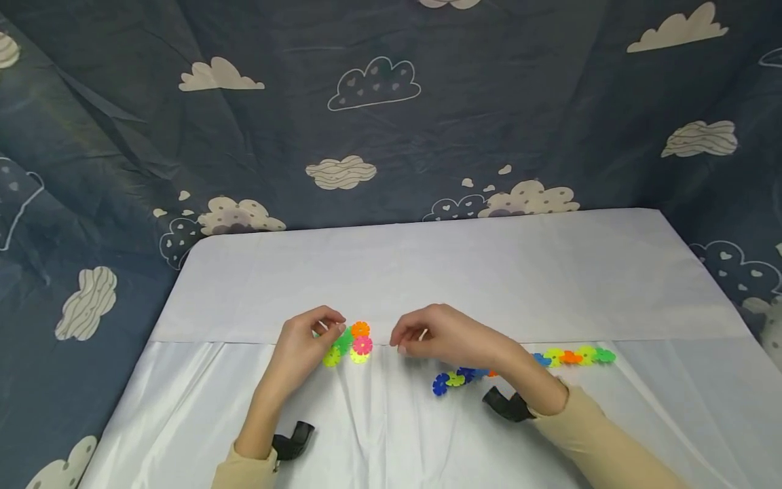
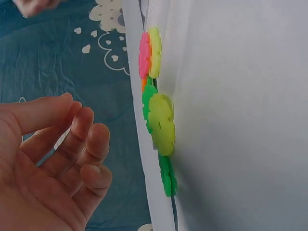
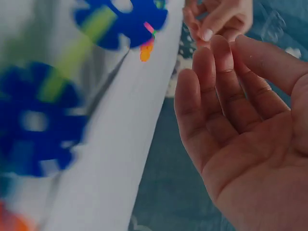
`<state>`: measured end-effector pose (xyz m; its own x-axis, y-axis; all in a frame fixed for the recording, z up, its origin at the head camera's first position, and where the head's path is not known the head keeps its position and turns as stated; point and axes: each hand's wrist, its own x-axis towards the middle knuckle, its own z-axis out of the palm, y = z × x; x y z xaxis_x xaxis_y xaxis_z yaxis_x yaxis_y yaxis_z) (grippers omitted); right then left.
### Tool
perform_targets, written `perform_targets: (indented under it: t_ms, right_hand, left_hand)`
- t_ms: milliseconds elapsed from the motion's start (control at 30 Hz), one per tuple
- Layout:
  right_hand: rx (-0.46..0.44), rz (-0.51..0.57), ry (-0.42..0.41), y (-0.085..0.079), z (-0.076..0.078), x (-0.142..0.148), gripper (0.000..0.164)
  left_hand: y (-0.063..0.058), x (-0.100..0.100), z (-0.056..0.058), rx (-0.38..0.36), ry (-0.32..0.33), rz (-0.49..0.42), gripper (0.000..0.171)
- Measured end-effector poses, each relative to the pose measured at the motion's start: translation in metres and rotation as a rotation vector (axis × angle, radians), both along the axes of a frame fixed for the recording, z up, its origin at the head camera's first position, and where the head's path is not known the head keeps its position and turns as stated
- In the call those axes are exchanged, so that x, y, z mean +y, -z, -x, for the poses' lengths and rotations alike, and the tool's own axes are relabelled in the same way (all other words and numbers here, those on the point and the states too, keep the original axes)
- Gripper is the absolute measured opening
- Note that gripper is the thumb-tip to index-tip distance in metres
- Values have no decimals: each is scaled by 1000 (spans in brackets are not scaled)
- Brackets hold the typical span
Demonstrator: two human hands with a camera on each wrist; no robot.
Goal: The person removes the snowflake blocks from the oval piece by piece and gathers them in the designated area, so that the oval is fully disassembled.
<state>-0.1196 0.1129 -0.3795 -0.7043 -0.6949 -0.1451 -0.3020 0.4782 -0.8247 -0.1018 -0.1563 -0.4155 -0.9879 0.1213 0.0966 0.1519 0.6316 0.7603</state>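
Note:
A small cluster of flower-shaped plastic discs in green, yellow, pink and orange (image 1: 362, 345) lies on the white cloth. My left hand (image 1: 308, 343) hovers at its left side, fingers loosely bent and thumb near the fingertips; the left wrist view shows nothing in it, with the yellow disc (image 2: 162, 124) apart from the fingers. To the right of the cluster my right hand (image 1: 442, 333) hangs above the cloth. Its fingers (image 3: 226, 91) are relaxed, with an empty palm. Under the right forearm runs a chain of linked discs (image 1: 571, 356), partly hidden; its blue discs (image 3: 36, 120) look large and blurred close up.
White cloth (image 1: 403, 272) covers the table, with a seam across it and folds toward the front. A dark blue curtain with cloud prints (image 1: 464, 122) hangs behind and at both sides. Black wrist-worn pieces (image 1: 293, 441) jut out beside the forearms.

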Motion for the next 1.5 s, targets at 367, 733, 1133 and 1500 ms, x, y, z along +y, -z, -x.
perform_targets:
  t_ms: [367,733,1133,1500]
  right_hand:
    - [16,-14,179,13,-43,44,25]
    - [16,-247,153,28,-45,55,29]
    - [105,-140,113,34,-44,46,17]
    - [268,-46,106,33,-47,31,10]
  left_hand:
    - [2,4,0,-1,29,-5,6]
    - [2,11,-3,-35,57,-28,6]
    - [2,33,-13,-120,202,-113,8]
    - [7,63,-25,-394,440,-346,23]
